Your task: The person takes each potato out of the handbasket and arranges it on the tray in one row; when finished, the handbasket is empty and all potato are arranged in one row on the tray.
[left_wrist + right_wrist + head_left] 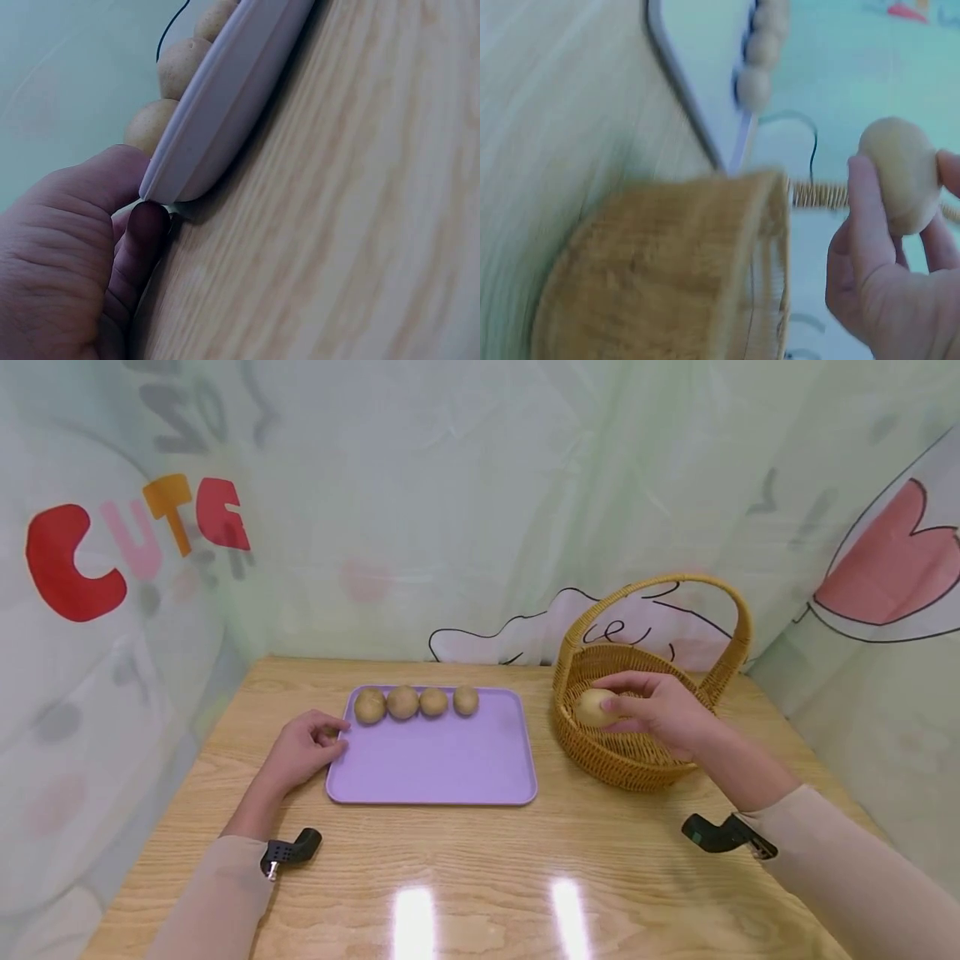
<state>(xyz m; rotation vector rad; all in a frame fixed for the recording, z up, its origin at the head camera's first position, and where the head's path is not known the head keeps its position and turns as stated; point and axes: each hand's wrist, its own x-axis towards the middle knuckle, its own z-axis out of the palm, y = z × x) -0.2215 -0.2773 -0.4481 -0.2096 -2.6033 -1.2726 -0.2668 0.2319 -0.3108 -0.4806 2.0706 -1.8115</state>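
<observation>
My right hand [660, 710] holds a pale potato [596, 707] between thumb and fingers, above the opening of a wicker basket [630, 772]. The right wrist view shows the same potato [900, 172] clear of the basket's rim. At the left edge of a purple tray [435, 768], my left hand [300, 750] pinches the rim. Close up in the left wrist view, thumb and fingers of that hand [82, 232] meet at the tray's corner [187, 165]. Several brown potatoes [402, 702] lie in a row along the tray's far side.
The basket's tall arched handle [686, 578] rises over its opening. Tray and basket stand on a wooden table [465, 852], with a gap between them. Behind hangs a printed curtain [420, 510] that meets the table's back edge.
</observation>
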